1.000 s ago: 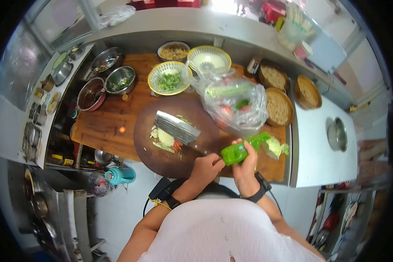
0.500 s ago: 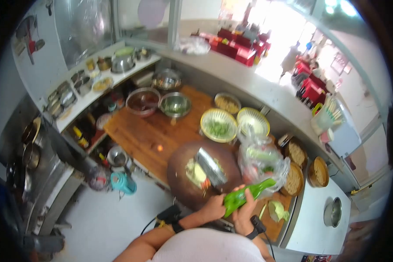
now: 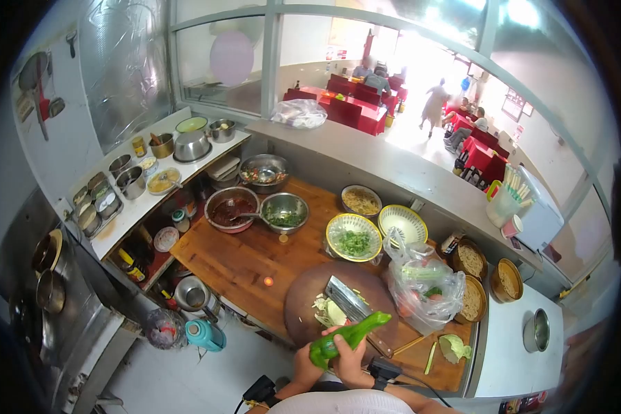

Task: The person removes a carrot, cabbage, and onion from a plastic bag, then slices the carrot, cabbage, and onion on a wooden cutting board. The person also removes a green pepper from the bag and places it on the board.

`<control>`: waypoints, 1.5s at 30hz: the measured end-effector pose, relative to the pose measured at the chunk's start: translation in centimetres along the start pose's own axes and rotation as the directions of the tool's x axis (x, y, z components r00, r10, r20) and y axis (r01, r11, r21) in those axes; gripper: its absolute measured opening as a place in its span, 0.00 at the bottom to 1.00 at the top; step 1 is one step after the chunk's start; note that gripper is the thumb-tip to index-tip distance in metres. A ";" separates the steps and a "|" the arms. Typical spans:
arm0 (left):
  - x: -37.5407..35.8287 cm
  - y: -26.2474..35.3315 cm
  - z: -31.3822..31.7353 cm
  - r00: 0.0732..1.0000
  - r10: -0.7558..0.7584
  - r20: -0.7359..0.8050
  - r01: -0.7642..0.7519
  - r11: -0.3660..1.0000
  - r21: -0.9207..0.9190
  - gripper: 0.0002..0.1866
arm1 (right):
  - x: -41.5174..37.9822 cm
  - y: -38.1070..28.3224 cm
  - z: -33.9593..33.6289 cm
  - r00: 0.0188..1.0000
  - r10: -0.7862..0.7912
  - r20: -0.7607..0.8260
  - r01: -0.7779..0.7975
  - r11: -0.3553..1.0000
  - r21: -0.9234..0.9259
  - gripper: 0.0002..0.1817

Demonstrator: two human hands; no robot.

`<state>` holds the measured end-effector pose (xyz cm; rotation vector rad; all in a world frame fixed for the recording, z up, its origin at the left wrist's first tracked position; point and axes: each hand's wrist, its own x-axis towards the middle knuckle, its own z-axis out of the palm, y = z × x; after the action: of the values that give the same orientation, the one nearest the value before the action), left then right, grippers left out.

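A long green pepper (image 3: 355,336) is gripped in both hands, above the near edge of the round chopping block (image 3: 302,290). My left hand (image 3: 306,367) is closed around its wide lower end. My right hand (image 3: 350,364) is closed on its middle, thumb pressed along the side; some fingers are hidden behind it. A cleaver (image 3: 346,298) lies flat on the block beyond the hands, its handle towards the right. Beside the blade is a pile of pale chopped vegetable (image 3: 332,314).
Right of the block lies a clear plastic bag (image 3: 428,290) of vegetables, with a piece of cabbage (image 3: 454,348) nearer me. Beyond stand a yellow-rimmed bowl of chopped greens (image 3: 354,238) and several metal bowls, one with dark red sauce (image 3: 232,208). People sit beyond the glass.
The pepper and both hands have moved left and slightly nearer my body. My camera view has shifted and is sharper. The cleaver stays on the block.
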<state>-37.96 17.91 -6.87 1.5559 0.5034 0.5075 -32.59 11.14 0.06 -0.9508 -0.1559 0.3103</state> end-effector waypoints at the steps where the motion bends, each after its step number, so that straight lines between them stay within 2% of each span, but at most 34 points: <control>1: -0.2 -0.9 0.3 0.998 -0.008 -0.061 0.005 0.999 -0.045 0.11 | 0.0 0.4 0.4 0.999 0.016 0.039 -0.016 1.000 -0.016 0.18; 2: 0.0 -0.4 0.1 0.997 -0.017 -0.077 0.014 0.999 -0.046 0.11 | 0.2 0.6 0.6 0.996 0.034 0.080 -0.032 0.999 -0.029 0.16; 4: 0.5 1.0 -1.0 0.987 0.117 -0.114 -0.108 0.991 0.084 0.13 | 1.2 1.0 0.9 0.991 0.100 0.089 -0.101 0.995 0.008 0.16; 6: 0.8 2.3 -2.4 0.989 0.132 -0.073 -0.124 0.987 0.104 0.13 | 1.6 1.4 1.6 0.975 0.196 0.100 -0.204 0.976 0.073 0.14; 8: 1.0 2.2 -3.0 0.985 0.077 -0.152 -0.050 0.983 0.175 0.11 | 2.9 2.2 2.0 0.952 0.271 0.143 -0.287 0.952 0.106 0.13; 10: 0.9 3.1 -4.0 0.989 0.029 -0.144 -0.022 0.998 0.052 0.11 | 3.3 3.3 2.1 0.923 0.352 0.157 -0.371 0.922 0.110 0.12; 13: 0.6 1.8 -6.1 0.984 0.012 -0.178 0.014 0.989 0.144 0.14 | 3.6 3.6 4.2 0.883 0.446 0.146 -0.464 0.876 0.133 0.12; 15: 1.0 1.6 -7.8 0.997 0.011 -0.077 -0.004 0.996 0.093 0.14 | 3.9 4.4 5.6 0.863 0.490 0.127 -0.504 0.853 0.134 0.12; 17: 1.7 1.8 -9.7 0.997 0.033 -0.072 -0.029 0.997 0.067 0.12 | 4.5 5.5 6.7 0.811 0.559 0.171 -0.579 0.809 0.103 0.12; 19: 2.3 2.2 -12.3 0.996 0.051 -0.067 -0.049 0.998 0.033 0.11 | 5.2 6.8 8.4 0.809 0.567 0.156 -0.584 0.806 0.100 0.12; 21: 2.7 2.7 -15.7 0.984 -0.178 0.007 0.176 0.979 0.100 0.05 | 6.0 8.9 10.2 0.677 0.711 0.189 -0.736 0.651 0.188 0.11; 23: 3.0 2.4 -18.7 0.991 -0.136 -0.017 0.137 0.982 0.131 0.07 | 6.4 10.9 12.8 0.643 0.746 0.174 -0.766 0.624 0.154 0.12; 25: 3.4 0.3 -23.0 0.963 -0.231 0.140 0.259 0.936 -0.239 0.06 | 6.3 13.1 15.8 0.502 0.835 0.225 -0.860 0.455 0.231 0.14; 26: 3.7 -0.1 -25.1 0.964 -0.232 0.129 0.257 0.935 -0.242 0.06 | 6.1 14.2 17.5 0.494 0.839 0.228 -0.865 0.450 0.222 0.14; 28: 3.7 -0.9 -29.0 0.976 -0.120 0.182 0.186 0.895 -0.407 0.04 | 5.3 16.4 20.8 0.431 0.881 0.194 -0.880 0.363 0.306 0.17; 29: 3.7 -0.7 -30.6 0.979 -0.127 0.160 0.183 0.890 -0.418 0.04 | 4.9 17.8 22.1 0.412 0.891 0.191 -0.892 0.350 0.287 0.17; 31: 4.0 -0.3 -33.9 0.997 -0.047 0.057 0.062 0.953 -0.296 0.05 | 4.2 20.9 24.7 0.441 0.882 0.168 -0.886 0.398 0.238 0.18; 32: 3.8 -0.8 -36.0 0.998 -0.058 0.037 0.067 0.952 -0.299 0.05 | 3.9 21.7 26.2 0.391 0.898 0.200 -0.905 0.336 0.259 0.18; 34: 3.0 -2.8 -40.0 0.991 -0.125 -0.048 0.115 0.979 -0.168 0.08 | 3.7 24.1 28.0 0.368 0.914 0.171 -0.905 0.310 0.291 0.17; 35: 2.5 -3.7 -41.9 0.989 -0.140 -0.048 0.129 0.977 -0.171 0.08 | 3.6 25.2 28.6 0.365 0.920 0.139 -0.893 0.304 0.331 0.17; 37: 1.6 -6.1 -45.8 0.945 -0.200 -0.258 0.168 0.976 -0.141 0.12 | 3.6 25.6 30.3 0.389 0.912 0.128 -0.890 0.337 0.306 0.17; 38: 1.5 -8.3 -47.6 0.896 -0.254 -0.363 0.253 0.966 -0.050 0.14 | 3.9 26.1 30.6 0.423 0.895 0.141 -0.891 0.382 0.247 0.17; 40: 1.7 -11.9 -51.8 0.759 -0.512 -0.402 0.595 0.796 0.110 0.24 | 3.8 26.5 32.5 0.496 0.850 0.175 -0.868 0.480 0.128 0.17; 41: 1.1 -17.3 -53.6 0.748 -0.431 -0.504 0.586 0.785 0.199 0.33 | 3.5 27.3 33.3 0.499 0.850 0.172 -0.867 0.484 0.123 0.17; 42: 0.9 -21.6 -55.1 0.736 -0.338 -0.587 0.580 0.763 0.287 0.42 | 3.2 28.4 34.1 0.560 0.787 0.261 -0.809 0.587 -0.035 0.17; 43: 1.6 -21.0 -56.3 0.623 -0.528 -0.576 0.771 0.537 0.342 0.54 | 2.8 29.3 34.7 0.600 0.719 0.352 -0.710 0.681 -0.181 0.18; 44: 1.8 -21.7 -56.7 0.600 -0.518 -0.610 0.789 0.510 0.342 0.47 | 2.4 30.5 34.9 0.592 0.721 0.360 -0.645 0.692 -0.325 0.21; 45: 2.5 -21.2 -56.8 0.574 -0.502 -0.647 0.807 0.484 0.340 0.41 | 1.8 31.5 36.0 0.592 0.674 0.441 -0.523 0.738 -0.426 0.23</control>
<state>-70.23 65.75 -25.69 1.6409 1.7617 0.0495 -46.50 56.65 -5.11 -1.1254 -0.4359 1.2627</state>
